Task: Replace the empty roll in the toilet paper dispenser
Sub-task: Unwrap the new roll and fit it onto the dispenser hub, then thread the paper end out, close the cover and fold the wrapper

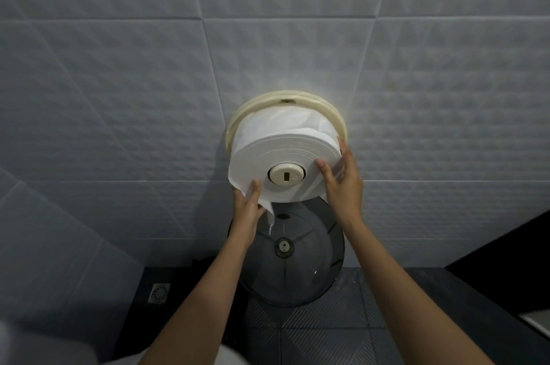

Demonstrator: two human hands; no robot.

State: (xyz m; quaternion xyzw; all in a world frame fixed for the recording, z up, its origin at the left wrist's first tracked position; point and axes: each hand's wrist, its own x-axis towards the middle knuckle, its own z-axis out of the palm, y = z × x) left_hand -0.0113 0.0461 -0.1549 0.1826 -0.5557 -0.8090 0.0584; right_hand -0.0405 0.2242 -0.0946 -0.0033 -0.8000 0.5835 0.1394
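Note:
A large white toilet paper roll (282, 147) sits on the cream spindle hub (286, 174) of a round cream wall dispenser (265, 102). The dispenser's dark translucent cover (297, 260) hangs open below it. My left hand (248, 204) grips the roll's lower left edge, where a loose paper tail (269, 211) dangles. My right hand (342, 183) holds the roll's right side, with its fingers spread over the front face and rim.
Pale textured wall tiles (119, 96) surround the dispenser. Below lies a dark grooved floor (327, 329) with a metal drain (159, 293) at the left. A dark partition (512, 260) stands at the right, and a white object (18, 344) shows at the lower left corner.

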